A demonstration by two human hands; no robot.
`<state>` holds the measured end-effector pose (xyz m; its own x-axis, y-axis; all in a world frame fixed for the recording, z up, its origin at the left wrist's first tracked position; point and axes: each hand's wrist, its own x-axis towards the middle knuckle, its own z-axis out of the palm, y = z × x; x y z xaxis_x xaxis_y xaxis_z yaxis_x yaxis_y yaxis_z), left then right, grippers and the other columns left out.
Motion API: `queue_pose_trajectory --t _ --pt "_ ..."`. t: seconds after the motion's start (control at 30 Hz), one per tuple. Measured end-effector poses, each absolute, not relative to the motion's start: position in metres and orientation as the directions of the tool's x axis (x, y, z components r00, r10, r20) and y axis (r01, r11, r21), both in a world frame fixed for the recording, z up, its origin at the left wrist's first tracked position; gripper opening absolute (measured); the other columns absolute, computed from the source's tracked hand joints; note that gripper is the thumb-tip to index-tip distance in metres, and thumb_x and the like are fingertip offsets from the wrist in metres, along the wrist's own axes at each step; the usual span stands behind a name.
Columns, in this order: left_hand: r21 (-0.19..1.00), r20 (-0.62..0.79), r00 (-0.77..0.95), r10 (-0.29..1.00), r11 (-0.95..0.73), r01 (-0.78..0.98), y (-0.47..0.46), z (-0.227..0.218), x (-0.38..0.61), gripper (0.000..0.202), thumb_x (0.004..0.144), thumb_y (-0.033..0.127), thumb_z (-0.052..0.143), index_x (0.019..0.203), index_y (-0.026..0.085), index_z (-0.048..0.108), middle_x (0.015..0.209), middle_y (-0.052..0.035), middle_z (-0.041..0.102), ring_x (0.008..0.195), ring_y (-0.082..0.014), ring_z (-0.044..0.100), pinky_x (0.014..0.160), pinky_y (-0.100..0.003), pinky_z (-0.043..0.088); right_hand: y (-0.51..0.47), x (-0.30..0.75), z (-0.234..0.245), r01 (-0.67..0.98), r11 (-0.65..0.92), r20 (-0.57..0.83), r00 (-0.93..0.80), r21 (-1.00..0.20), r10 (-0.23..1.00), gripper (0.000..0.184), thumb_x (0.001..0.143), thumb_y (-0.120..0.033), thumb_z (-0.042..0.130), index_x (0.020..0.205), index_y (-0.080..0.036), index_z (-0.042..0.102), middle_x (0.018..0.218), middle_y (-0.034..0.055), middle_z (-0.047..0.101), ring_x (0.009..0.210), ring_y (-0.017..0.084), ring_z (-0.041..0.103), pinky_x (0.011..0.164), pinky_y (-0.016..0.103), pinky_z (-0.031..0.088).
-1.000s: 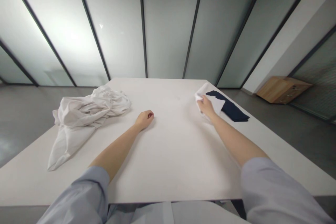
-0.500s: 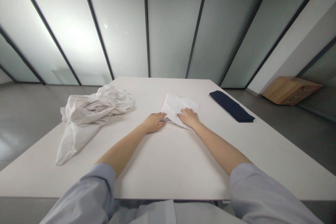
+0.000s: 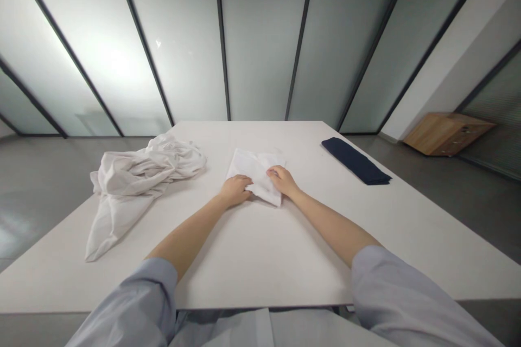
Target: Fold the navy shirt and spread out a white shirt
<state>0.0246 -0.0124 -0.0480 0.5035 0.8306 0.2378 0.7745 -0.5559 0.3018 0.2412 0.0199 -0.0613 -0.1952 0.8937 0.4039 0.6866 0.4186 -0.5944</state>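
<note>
A folded white cloth (image 3: 254,165) lies on the white table in front of me, its near corner pointing toward me. My left hand (image 3: 236,188) grips its near left edge, fingers curled on top and the thumb lower down by the edge. On the right side, my right hand (image 3: 284,180) pinches the cloth's upper layer between thumb and bent fingers. The cloth's underside is hidden from me.
A crumpled heap of white fabric (image 3: 134,173) lies at the table's left, one end trailing toward me. At the right edge is a folded navy cloth (image 3: 356,161). Frosted glass panels (image 3: 260,38) stand behind the table (image 3: 264,260); a wooden cabinet (image 3: 448,134) is on the floor.
The white cloth has shifted left and its right part is folded inward. My right hand has moved left, going from flat on the cloth to pinching it. My left hand has curled more.
</note>
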Motion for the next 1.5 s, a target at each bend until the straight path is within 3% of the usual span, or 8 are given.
queue_pose_trajectory --t 0.2,0.33,0.43,0.57,0.83,1.1,1.33,1.5 --pt "0.901 0.083 -0.182 0.98 0.004 0.433 0.014 -0.051 0.013 0.055 0.095 0.05 0.033 0.1 0.009 0.069 0.089 -0.0122 0.072 0.095 -0.0284 0.067 0.076 -0.033 0.052 0.028 0.267 -0.058 0.709 0.269 0.535 0.177 -0.652 0.826 0.035 0.09 -0.039 0.032 0.064 -0.023 0.05 0.068 0.0037 0.058 0.072 0.019 0.054 0.072 0.03 0.044" --pt "0.99 -0.107 -0.455 0.884 0.136 0.032 0.029 -0.053 -0.009 0.058 0.098 0.045 0.02 0.131 0.009 0.052 0.108 -0.0145 0.069 0.104 -0.0242 0.066 0.082 -0.035 0.054 0.025 0.265 -0.06 0.768 0.386 0.507 -0.094 -0.51 0.857 0.025 0.085 -0.034 0.041 0.073 -0.022 0.06 0.083 0.0068 0.067 0.087 0.022 0.058 0.085 0.032 0.043" --pt "0.992 -0.031 -0.537 0.843 0.093 0.088 0.035 -0.059 -0.024 0.049 0.097 0.034 0.028 0.14 0.014 0.041 0.13 -0.0141 0.059 0.121 -0.0224 0.055 0.096 -0.035 0.049 0.02 0.255 -0.062 0.754 0.534 0.371 -0.404 -0.384 0.836 0.029 0.082 -0.035 0.052 0.102 -0.021 0.067 0.119 0.0095 0.065 0.116 0.023 0.054 0.1 0.034 0.037" --pt "0.941 0.239 -0.521 0.82 -0.063 0.333 0.036 -0.067 -0.037 0.069 0.083 0.016 0.049 0.147 0.017 0.023 0.14 -0.0138 0.049 0.132 -0.0227 0.044 0.11 -0.039 0.035 0.015 0.249 -0.056 0.816 0.525 0.189 -0.492 -0.241 0.85 0.036 0.089 -0.043 0.049 0.114 -0.024 0.066 0.13 0.0078 0.061 0.123 0.023 0.053 0.101 0.033 0.036" --pt "0.523 0.615 -0.225 0.756 -0.177 0.834 0.016 -0.051 -0.02 0.068 0.081 0.023 0.051 0.145 0.013 0.03 0.152 -0.0173 0.031 0.142 -0.0288 0.026 0.117 -0.047 0.022 0.022 0.28 -0.028 0.999 -0.005 0.128 0.009 -0.031 0.992 0.037 0.092 -0.039 0.042 0.096 -0.018 0.072 0.099 0.0134 0.072 0.096 0.025 0.065 0.08 0.032 0.043" --pt "0.154 0.135 0.316 0.939 -0.335 0.93 -0.003 -0.056 0.01 0.052 0.094 0.046 0.039 0.137 0.02 0.049 0.149 -0.0116 0.042 0.137 -0.0285 0.037 0.112 -0.045 0.03 0.032 0.301 -0.04 0.977 -0.162 0.184 0.186 -0.137 0.965 0.039 0.089 -0.039 0.047 0.114 -0.016 0.065 0.116 0.0162 0.064 0.107 0.027 0.059 0.087 0.035 0.042" --pt "0.141 0.14 0.317 0.938 -0.335 0.931 -0.002 -0.056 0.007 0.051 0.094 0.048 0.037 0.137 0.021 0.048 0.149 -0.0102 0.041 0.137 -0.0267 0.037 0.111 -0.042 0.029 0.039 0.31 -0.051 0.948 -0.181 0.193 0.235 -0.26 0.953 0.031 0.085 -0.033 0.052 0.108 -0.019 0.067 0.117 0.0149 0.06 0.111 0.031 0.052 0.093 0.043 0.038" --pt "0.197 0.179 0.298 0.937 -0.331 0.923 0.001 -0.061 0.008 0.055 0.092 0.046 0.043 0.14 0.018 0.043 0.147 -0.0136 0.043 0.135 -0.0274 0.04 0.11 -0.043 0.031 0.042 0.294 -0.038 0.764 0.121 0.338 0.133 -0.634 0.932 0.024 0.081 -0.022 0.044 0.098 -0.017 0.061 0.103 0.0093 0.062 0.1 0.023 0.054 0.091 0.035 0.039"
